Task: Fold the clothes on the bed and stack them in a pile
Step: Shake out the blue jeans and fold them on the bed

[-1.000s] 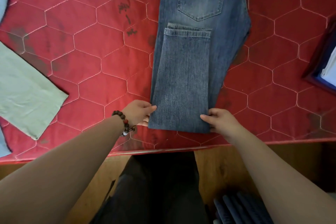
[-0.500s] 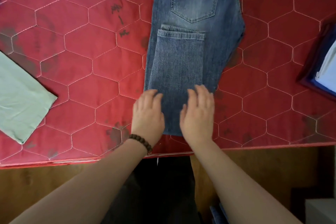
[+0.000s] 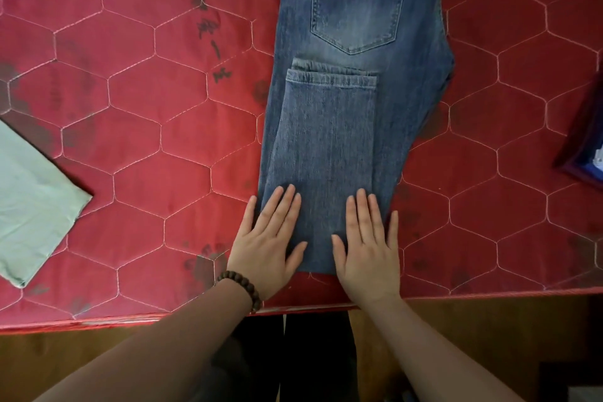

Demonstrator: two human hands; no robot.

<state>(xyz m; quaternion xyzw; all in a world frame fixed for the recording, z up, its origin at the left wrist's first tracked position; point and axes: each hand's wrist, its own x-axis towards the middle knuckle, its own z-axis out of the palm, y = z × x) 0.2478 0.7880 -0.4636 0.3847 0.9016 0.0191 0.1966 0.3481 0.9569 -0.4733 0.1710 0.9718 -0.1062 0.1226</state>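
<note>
Both hands, left (image 3: 266,245) and right (image 3: 368,250), press flat with fingers spread on the folded jeans (image 3: 329,143) at 6 o'clock on the bed (image 3: 146,108). Uneven pressure could skew the crease or let the legs spring open

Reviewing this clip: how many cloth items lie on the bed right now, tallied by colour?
Blue: 1, the jeans, with both flat hands pressing the folded end near the bed's edge, left hand and right hand.
Pale green: 1, the garment at the left.
Total: 2 in clear view. The dark-framed thing at the right edge is cut off, so not counted.
</note>
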